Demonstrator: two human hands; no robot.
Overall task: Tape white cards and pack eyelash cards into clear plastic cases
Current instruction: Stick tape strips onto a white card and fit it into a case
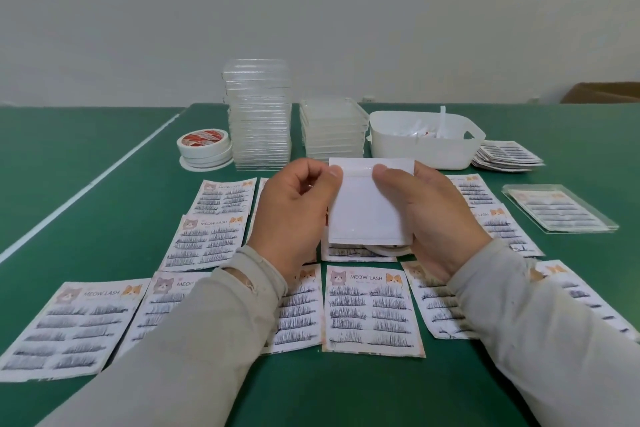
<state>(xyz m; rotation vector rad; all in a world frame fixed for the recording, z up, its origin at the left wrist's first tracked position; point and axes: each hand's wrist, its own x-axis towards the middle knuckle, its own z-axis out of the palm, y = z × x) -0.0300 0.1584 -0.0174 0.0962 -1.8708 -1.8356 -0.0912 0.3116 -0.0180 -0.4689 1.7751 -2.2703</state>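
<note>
At frame centre, my left hand (294, 215) and right hand (429, 215) both pinch the white card (367, 208), thumbs on its tape strip (356, 170). I'd press outward evenly, keeping the strip flat, before fetching a case (258, 114).

Two case stacks (258, 118) (clear), one basket (424, 146).

A green table (86, 163) with 1 white line (104, 173) crossing it stands against a plain pale wall (311, 3); behind the table's far right corner sits a brown box (602, 92).
</note>
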